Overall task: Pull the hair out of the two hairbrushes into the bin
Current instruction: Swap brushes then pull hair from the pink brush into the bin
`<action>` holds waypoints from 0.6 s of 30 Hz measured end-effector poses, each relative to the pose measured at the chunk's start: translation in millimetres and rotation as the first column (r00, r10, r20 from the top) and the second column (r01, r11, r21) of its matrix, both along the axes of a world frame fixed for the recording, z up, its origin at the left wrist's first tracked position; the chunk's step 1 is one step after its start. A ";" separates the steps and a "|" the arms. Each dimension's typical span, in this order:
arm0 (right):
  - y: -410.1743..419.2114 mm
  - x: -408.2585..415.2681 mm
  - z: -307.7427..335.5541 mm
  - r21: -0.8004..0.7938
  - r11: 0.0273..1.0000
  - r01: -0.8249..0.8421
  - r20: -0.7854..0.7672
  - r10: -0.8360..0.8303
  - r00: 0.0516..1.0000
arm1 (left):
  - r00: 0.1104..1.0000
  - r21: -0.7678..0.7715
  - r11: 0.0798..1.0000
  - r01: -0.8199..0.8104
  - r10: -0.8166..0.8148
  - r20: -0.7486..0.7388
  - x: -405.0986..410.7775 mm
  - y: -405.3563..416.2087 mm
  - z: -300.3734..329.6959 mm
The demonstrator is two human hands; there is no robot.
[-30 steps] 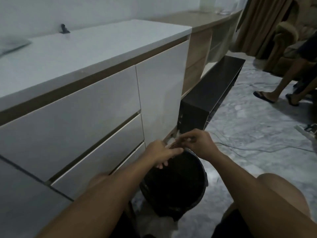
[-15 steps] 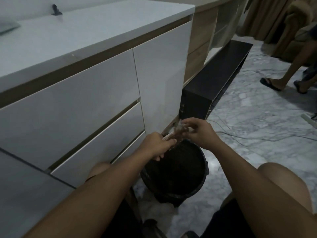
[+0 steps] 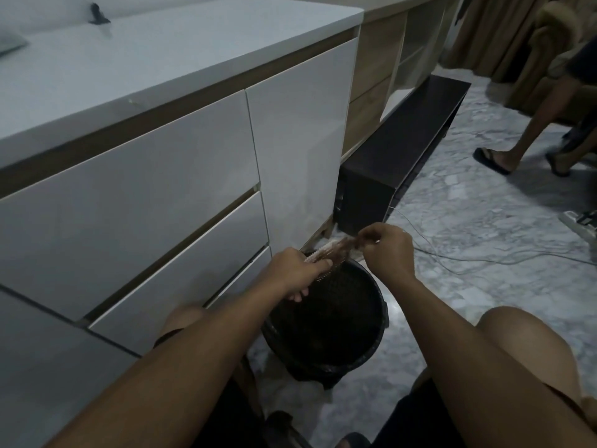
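A black bin point(image 3: 365, 350) stands on the floor between my knees, close to the cabinet. Above its far rim my left hand point(image 3: 295, 270) grips a pale hairbrush point(image 3: 323, 255), bristles facing the bin. My right hand point(image 3: 387, 247) pinches a brownish tuft of hair point(image 3: 345, 244) stretched from the brush toward the right. Only one hairbrush is visible; the other is out of sight.
A white cabinet with drawers point(image 3: 161, 189) fills the left. A low black shelf unit point(image 3: 403, 150) lies behind the bin. Thin cables point(image 3: 484, 257) cross the marble floor. Another person's legs in sandals point(image 3: 504, 156) stand at the far right.
My right hand has drawn away to the right, stretching the tuft of hair out of the brush. My view has dipped down a little.
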State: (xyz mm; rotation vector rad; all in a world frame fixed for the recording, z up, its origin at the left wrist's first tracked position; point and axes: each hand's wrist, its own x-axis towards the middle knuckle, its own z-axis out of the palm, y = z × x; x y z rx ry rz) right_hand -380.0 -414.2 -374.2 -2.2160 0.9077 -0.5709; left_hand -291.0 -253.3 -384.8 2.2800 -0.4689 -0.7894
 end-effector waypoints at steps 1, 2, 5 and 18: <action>-1.2 0.4 -0.2 -0.002 1.000 -0.005 -0.006 0.005 1.000 | 1.000 0.003 1.000 0.002 -0.002 -0.005 0.2 0.1 0.0; -2.6 0.4 0.4 0.008 0.999 -0.049 -0.017 0.049 0.999 | 1.000 0.008 1.000 0.007 -0.007 -0.007 0.2 0.5 -0.1; -3.0 -2.4 3.0 0.046 0.940 -0.338 -0.054 0.340 0.939 | 1.000 0.024 1.000 0.020 -0.020 -0.003 -0.1 1.8 0.2; -5.3 -1.6 2.6 -0.051 0.984 -0.171 -0.017 0.170 0.985 | 0.999 -0.018 1.000 0.007 -0.008 -0.043 5.7 6.3 2.3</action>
